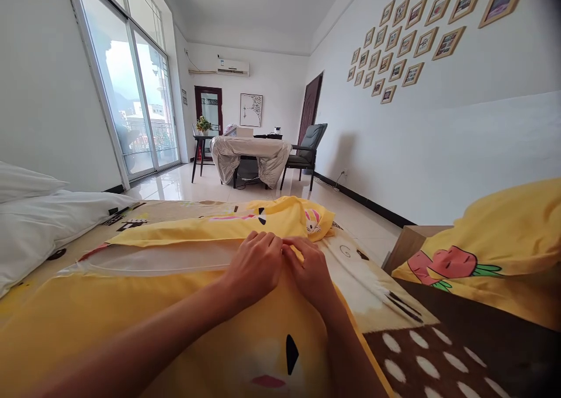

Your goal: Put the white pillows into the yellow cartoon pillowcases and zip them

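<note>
A yellow duvet cover (144, 304) with cartoon prints lies spread over the bed in front of me. Along its long opening, a pale inner side (162, 258) shows between the near layer and the folded-back far layer. My left hand (258, 263) is closed, its fingers pinching the cover's edge at the right end of this opening. Right beside it, almost touching, my right hand (309, 266) also pinches the same edge. Both thumbs and fingertips meet closely, so what exactly lies between them is partly hidden. Beyond the hands, the far flap is bunched, with a rabbit print on it.
Under the cover is a patterned blanket (372, 281). White pillows (48, 228) lie at the left. More yellow fabric with carrot prints (495, 252) drapes over a wooden piece at the right. Farther back stand a covered table (249, 146) and a dark chair (309, 149).
</note>
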Demonstrator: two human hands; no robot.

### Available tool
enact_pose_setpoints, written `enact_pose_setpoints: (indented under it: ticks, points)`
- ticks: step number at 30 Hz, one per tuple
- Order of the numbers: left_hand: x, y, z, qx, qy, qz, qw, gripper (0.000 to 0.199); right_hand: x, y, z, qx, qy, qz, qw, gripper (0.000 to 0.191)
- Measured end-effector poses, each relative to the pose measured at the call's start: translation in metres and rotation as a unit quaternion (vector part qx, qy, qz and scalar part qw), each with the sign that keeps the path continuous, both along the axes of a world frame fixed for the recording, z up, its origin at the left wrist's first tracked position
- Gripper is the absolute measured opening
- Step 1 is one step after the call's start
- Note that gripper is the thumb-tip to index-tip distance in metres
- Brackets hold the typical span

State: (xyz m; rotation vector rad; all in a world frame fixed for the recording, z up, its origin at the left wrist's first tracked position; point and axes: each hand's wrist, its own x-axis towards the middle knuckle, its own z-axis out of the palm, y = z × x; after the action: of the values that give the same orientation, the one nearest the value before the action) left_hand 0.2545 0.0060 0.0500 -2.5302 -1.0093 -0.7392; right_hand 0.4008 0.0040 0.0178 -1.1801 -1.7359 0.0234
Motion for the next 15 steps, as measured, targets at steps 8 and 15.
enact_pose_setpoints:
  ticks: [8, 15]
  points:
    - [-0.008, -0.017, -0.009, 0.138, 0.083, -0.021, 0.987, 0.018, -0.006, 0.000, 0.000, -0.058, 0.126, 0.036, 0.990, 0.021]
    - [-0.018, -0.023, -0.009, 0.101, 0.061, 0.006, 0.993, 0.018, -0.019, -0.002, -0.003, -0.042, 0.113, 0.017, 0.993, 0.023]
